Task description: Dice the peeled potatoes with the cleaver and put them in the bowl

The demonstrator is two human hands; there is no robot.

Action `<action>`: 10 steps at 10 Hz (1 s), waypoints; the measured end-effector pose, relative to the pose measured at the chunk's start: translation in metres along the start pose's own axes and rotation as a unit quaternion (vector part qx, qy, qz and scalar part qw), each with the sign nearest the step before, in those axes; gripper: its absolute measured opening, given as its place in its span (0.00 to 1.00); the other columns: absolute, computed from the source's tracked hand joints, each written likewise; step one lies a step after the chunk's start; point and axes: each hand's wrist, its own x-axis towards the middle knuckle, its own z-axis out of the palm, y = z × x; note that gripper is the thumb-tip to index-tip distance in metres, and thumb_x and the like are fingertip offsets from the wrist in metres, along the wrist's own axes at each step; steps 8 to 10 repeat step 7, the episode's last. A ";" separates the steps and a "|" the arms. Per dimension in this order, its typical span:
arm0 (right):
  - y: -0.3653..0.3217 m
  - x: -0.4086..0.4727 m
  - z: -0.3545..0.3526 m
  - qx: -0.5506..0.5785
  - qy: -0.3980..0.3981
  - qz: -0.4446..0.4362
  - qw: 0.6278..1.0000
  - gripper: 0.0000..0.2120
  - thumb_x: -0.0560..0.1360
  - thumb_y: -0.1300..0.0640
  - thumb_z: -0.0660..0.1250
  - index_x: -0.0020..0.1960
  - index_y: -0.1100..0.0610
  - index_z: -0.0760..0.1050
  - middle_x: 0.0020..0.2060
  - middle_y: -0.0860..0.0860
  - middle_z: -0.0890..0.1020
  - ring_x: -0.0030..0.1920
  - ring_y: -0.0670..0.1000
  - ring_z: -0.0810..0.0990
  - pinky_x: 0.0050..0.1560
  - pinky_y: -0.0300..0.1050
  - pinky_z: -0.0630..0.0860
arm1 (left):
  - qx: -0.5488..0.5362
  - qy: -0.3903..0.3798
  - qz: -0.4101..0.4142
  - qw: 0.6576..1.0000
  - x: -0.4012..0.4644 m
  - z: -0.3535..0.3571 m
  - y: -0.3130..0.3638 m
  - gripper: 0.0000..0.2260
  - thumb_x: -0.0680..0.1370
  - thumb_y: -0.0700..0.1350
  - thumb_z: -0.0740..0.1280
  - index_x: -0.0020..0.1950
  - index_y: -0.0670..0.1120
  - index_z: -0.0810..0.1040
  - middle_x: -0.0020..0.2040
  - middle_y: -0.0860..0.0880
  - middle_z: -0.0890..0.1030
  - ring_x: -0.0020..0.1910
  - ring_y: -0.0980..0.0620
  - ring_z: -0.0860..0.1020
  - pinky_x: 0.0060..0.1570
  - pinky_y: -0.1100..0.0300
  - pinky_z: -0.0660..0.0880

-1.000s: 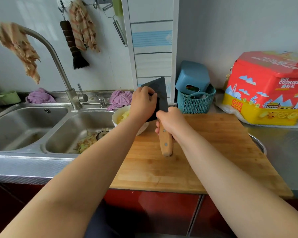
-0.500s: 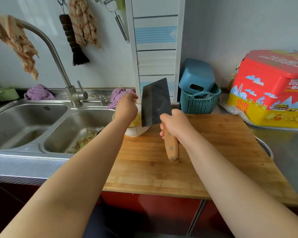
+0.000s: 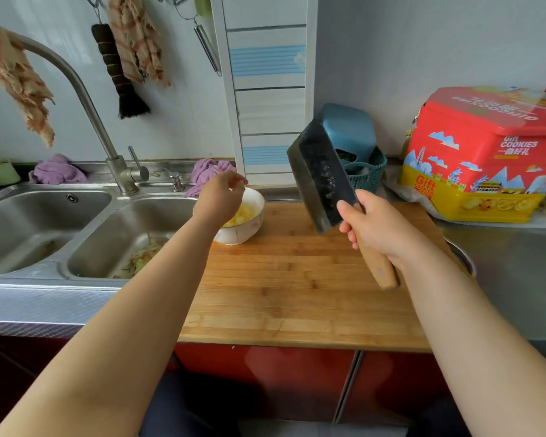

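While hovering over the white bowl (image 3: 246,220) at the cutting board's (image 3: 297,279) far left corner, left hand (image 3: 219,200) loosely curled, grasping nothing visible. Diced potato (image 3: 241,214) piled inside, likely just dropped there. Right hand (image 3: 377,227) clenched on the cleaver (image 3: 320,181) handle, blade raised, tilted clear of the board, probably for safety. Left fingertips blurred; bowl partly hidden by the wrist.

The red-and-yellow cookie tin (image 3: 483,156) at the right carried most of the readable print. Its front face read "Gift COOKIES" in white above Chinese characters too small to make out. Its left face read "Gift COOKIES" in red. The lid's lettering was upside down and blurred. The cleaver blade (image 3: 320,178) bore small, illegible marks.
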 end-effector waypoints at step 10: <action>0.097 -0.025 -0.027 -0.399 -0.021 -0.009 0.917 0.21 0.81 0.47 0.60 0.73 0.38 0.66 0.58 0.47 0.72 0.63 0.51 0.68 0.59 0.47 0.70 | -0.012 -0.013 0.076 0.997 -0.051 0.027 0.049 0.10 0.81 0.48 0.62 0.54 0.45 0.81 0.49 0.49 0.82 0.50 0.50 0.78 0.51 0.51 0.76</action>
